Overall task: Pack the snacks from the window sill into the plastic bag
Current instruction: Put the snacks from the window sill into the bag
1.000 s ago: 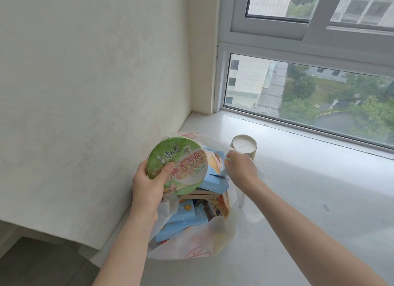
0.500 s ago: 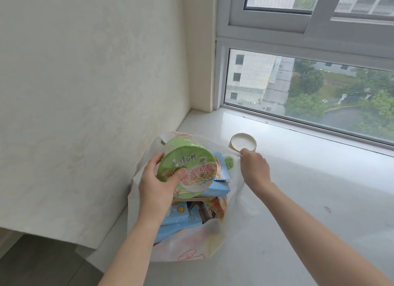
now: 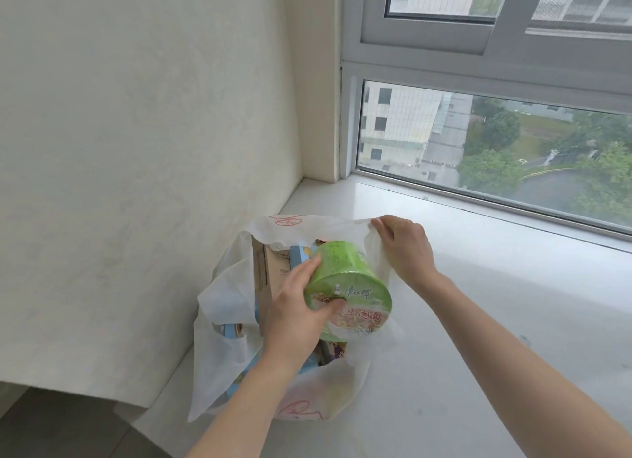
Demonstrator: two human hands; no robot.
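Now, left hand [image 3: 297,315]: gripping the green noodle cup [image 3: 345,288], tilted over the bag mouth.
Right hand [image 3: 403,249]: pinching the plastic bag [image 3: 219,362] rim, pulling it open.
Bag: sitting on the window sill [image 3: 478,321], already crowded with boxes [image 3: 273,269].
Risk: the cup is likely jamming on the boxes, tipping out, or tearing the thin plastic.

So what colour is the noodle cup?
Bright green noodle cup, with a pinkish printed lid, seen in the head view.
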